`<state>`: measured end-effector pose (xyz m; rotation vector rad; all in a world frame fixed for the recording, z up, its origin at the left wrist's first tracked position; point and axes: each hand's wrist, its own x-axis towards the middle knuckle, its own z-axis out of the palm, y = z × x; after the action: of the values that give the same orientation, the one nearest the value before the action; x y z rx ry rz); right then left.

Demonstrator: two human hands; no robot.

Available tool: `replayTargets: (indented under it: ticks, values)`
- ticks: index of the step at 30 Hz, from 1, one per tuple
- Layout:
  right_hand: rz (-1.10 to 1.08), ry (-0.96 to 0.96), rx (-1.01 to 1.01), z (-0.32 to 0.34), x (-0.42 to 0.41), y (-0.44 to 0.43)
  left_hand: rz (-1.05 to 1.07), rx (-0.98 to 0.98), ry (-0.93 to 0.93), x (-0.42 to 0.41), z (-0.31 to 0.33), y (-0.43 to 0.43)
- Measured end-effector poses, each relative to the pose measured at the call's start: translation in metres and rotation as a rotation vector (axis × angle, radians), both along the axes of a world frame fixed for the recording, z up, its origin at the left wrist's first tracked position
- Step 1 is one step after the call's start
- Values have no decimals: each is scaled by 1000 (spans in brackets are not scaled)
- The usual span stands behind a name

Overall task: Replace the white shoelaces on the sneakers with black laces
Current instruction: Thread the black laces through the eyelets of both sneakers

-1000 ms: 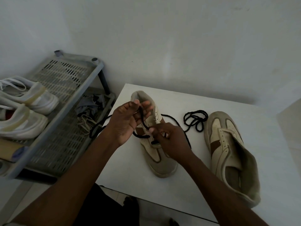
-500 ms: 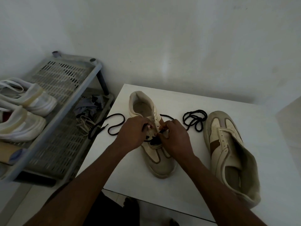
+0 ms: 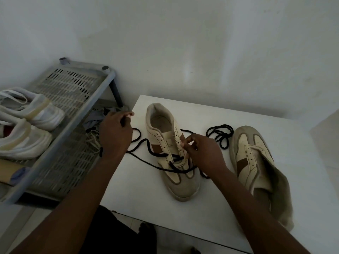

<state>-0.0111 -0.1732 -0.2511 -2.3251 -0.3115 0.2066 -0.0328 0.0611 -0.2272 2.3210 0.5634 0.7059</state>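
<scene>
white table (image 3: 139, 180) against white wall (image 3: 183, 43); grey slatted shoe rack (image 3: 73, 85) at frame left. cream sneaker (image 3: 161, 136) at frame centre, black lace (image 3: 176, 158) crossed through lower eyelets. left hand (image 3: 115, 136) pinches lace end left of sneaker; right hand (image 3: 203, 153) pinches lace at right eyelet row.

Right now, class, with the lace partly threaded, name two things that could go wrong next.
1. The left hand holds the black lace out sideways; a hard tug may drag the sneaker or unthread an eyelet.
2. Slack loops crossing the toe could knot, or snag the spare lace beside the right hand.
</scene>
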Motion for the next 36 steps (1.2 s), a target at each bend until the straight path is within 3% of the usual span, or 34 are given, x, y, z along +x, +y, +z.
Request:
replayTargets:
  ticks: [2, 6, 9, 12, 15, 21, 23, 30, 36]
  values:
    - [-20, -16, -131, -7, -5, 5, -100, -33, 28, -3, 2, -5]
    - [-45, -124, -181, -17, -17, 16, -415, -64, 186, -9, 7, -43]
    - [-48, -238, -251, -17, -18, 16, -483, 56, 339, -11, -1, -63]
    - [-41, -269, -250, -14, -17, 15, -460, 148, 350, -14, -10, -70]
    - [-124, -129, -108, -16, -13, 13, -431, 163, 329, -17, -18, -80]
    - [-306, 305, 397, -15, -4, 5, -337, 55, 328, -19, -30, -95]
    - [-345, 386, 455, -16, -4, 4, -307, 71, 332, -20, -30, -99]
    - [-232, 205, 237, -23, -6, 7, -287, 253, 436, -18, -28, -100]
    - [-94, 25, -9, -19, -8, 10, -311, 275, 418, -17, -25, -100]
